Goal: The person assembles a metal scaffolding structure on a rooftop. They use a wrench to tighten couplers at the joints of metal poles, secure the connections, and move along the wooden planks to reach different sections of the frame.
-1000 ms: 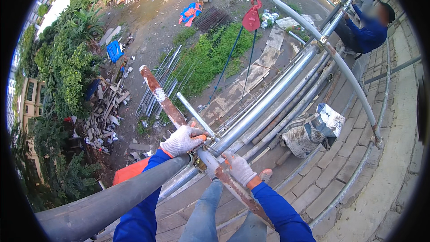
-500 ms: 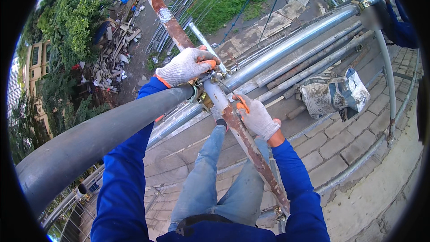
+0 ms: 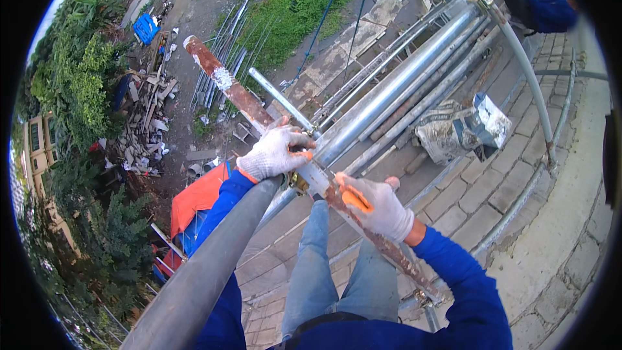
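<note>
A rusty scaffold pipe [image 3: 389, 250], patched with white paint, runs diagonally through the middle. It crosses a shiny steel tube [image 3: 396, 84] at a brass-coloured scaffold clamp [image 3: 299, 182]. My left hand [image 3: 275, 151], in a white knit glove with orange on the finger side, lies over this joint with its fingers bent round the clamp's upper part. Just right of the rusty pipe, my right hand [image 3: 377, 206], gloved alike, is closed on a thin metal tool, mostly hidden by the fingers. A thick grey pipe [image 3: 217, 256] passes over my left forearm to the joint.
A dirty, crumpled sack [image 3: 450, 131] lies right of the stacked pipes. A curved grey rail [image 3: 528, 71] stands at the right, near a person in blue [image 3: 551, 10]. The ground lies far below, with scattered debris [image 3: 152, 110] and a red tarp [image 3: 194, 198].
The view has shifted, bringing the red tarp into sight at left. My right hand has turned outward and lower beside the rusty pipe. My left hand stays over the clamp.
</note>
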Motion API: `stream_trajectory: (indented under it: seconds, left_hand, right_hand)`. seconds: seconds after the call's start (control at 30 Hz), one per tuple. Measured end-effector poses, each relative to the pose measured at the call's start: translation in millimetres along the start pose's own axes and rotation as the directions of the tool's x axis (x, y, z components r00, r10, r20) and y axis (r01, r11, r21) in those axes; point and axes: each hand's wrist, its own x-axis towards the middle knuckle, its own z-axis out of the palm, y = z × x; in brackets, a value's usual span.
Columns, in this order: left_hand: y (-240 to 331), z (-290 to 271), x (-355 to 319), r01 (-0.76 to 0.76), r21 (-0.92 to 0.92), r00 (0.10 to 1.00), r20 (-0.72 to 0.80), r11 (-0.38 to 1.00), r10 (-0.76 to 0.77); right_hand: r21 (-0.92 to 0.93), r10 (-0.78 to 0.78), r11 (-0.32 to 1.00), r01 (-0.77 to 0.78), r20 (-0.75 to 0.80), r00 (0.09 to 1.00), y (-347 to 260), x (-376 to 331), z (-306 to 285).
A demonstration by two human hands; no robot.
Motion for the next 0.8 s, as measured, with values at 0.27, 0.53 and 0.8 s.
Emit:
stream_trajectory:
  seconds: [0.27, 0.53, 0.8]
  left_hand:
    - [-11.3, -6.3, -3.7, -0.035, -0.025, 0.999, -0.003, 0.999, 0.035]
    - [-11.0, -2.4, 2.1, 0.009, -0.469, 0.940, -0.297, 0.883, -0.167]
    - [-55.3, 32.7, -13.0, 0.005, -0.826, 0.151, -0.556, 0.563, -0.817]
  right_hand:
    - [0.489, -0.062, 0.785, 0.381, -0.550, 0.833, 34.3, 10.8, 67.1]
    - [0.339, -0.281, 0.898, 0.280, -0.047, 0.958, 1.2, 82.6, 31.6]
    - [0.428, -0.252, 0.832, 0.353, -0.277, 0.927, -24.1, 162.9, 41.6]
